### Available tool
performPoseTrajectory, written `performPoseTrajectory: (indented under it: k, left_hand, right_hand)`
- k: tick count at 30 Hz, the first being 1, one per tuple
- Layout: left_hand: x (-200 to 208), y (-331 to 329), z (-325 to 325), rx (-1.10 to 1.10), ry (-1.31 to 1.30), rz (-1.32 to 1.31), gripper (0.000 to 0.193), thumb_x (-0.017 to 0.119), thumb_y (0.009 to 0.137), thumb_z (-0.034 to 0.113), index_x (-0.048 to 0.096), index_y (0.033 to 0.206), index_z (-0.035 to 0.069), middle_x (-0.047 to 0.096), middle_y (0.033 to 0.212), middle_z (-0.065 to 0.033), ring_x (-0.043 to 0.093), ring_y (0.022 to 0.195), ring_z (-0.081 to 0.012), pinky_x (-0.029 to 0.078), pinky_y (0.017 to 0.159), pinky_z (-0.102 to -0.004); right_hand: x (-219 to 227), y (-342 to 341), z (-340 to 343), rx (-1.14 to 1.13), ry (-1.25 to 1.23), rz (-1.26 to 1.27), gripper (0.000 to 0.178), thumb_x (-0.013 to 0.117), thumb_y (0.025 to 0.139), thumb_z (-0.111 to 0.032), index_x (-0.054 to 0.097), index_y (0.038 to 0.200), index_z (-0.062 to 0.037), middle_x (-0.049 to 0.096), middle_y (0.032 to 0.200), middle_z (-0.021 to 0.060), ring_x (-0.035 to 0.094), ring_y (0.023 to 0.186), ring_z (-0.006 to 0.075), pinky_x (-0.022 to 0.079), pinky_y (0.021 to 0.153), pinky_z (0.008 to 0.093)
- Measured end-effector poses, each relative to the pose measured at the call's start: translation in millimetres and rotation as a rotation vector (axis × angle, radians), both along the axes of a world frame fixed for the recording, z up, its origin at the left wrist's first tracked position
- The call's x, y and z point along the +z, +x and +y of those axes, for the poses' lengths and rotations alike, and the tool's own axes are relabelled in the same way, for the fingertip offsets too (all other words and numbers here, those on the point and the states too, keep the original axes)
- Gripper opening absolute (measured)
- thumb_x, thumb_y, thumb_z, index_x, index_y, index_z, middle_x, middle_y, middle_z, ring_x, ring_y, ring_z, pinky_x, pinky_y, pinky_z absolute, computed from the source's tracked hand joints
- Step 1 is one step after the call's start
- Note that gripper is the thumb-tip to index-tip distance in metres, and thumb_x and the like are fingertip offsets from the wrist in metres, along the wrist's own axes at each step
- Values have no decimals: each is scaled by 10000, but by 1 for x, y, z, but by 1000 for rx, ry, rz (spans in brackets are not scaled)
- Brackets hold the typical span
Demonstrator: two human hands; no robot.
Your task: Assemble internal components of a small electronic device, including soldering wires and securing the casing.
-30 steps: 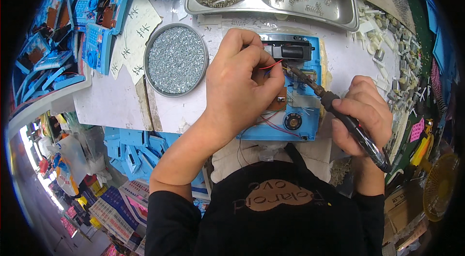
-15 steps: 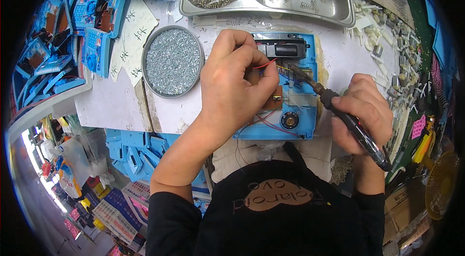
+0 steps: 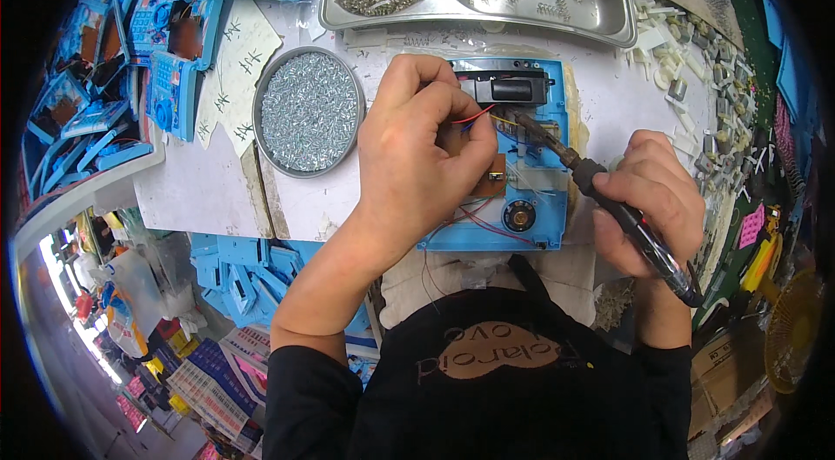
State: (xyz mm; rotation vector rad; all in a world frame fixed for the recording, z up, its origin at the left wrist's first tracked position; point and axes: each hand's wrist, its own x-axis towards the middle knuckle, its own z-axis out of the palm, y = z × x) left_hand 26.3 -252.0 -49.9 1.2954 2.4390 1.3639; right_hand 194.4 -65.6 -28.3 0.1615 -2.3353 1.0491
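Note:
In front of me lies an opened blue plastic housing (image 3: 546, 230) holding a black motor unit (image 3: 511, 90), a round speaker (image 3: 519, 216), a brown circuit board (image 3: 490, 188) and thin wires. My right hand (image 3: 654, 203) grips a soldering iron (image 3: 628, 215) by its black handle. The iron's tip points up and left into the housing, just below the black unit, among the wires. My left hand (image 3: 428, 134) is closed in a pinch over the housing's left part. A red wire (image 3: 474, 116) runs from its fingertips toward the iron's tip.
Left of my left hand stands a round metal tin (image 3: 310, 171) of small silvery pins or screws. A steel tray (image 3: 487, 18) with springs lies behind the housing. Blue housings (image 3: 170, 86) pile up at the far left; white plastic and metal parts (image 3: 687, 77) lie scattered at the right.

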Motion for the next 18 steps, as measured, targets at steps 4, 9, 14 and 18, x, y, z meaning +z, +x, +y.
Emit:
performPoseTrajectory:
  k: [4, 9, 14, 18]
  left_hand:
    - [1, 0, -1, -7, -5, -4, 120, 786, 728, -23, 705, 815, -13, 618, 984, -102, 626, 836, -195, 516, 708, -287]
    - [1, 0, -2, -18, -6, -16, 124, 788, 726, -19, 706, 817, -9, 614, 985, -101, 627, 844, -193, 516, 706, -286]
    - [2, 0, -2, -14, -4, -34, 123, 788, 728, -18, 707, 820, -8, 614, 990, -101, 627, 840, -192, 518, 703, -286]
    - [2, 0, -1, -13, -2, -22, 118, 789, 736, -14, 708, 822, -7, 616, 993, -100, 627, 834, -189, 517, 694, -282]
  right_hand:
    - [-1, 0, -1, 1, -7, 6, 324, 761, 687, -1, 713, 1005, -27, 580, 680, 59, 529, 577, 250, 459, 630, 370]
    - [-4, -3, -1, 10, -1, 2, 332, 768, 674, 4, 712, 999, -21, 581, 679, 60, 530, 577, 251, 454, 625, 371]
    - [-3, -4, -1, 16, 0, 4, 339, 778, 669, -5, 715, 1002, -18, 585, 681, 62, 532, 576, 251, 452, 622, 370]
    - [-3, -5, -2, 22, -1, 3, 335, 782, 678, -18, 717, 1006, -18, 588, 682, 62, 533, 575, 250, 455, 625, 369]
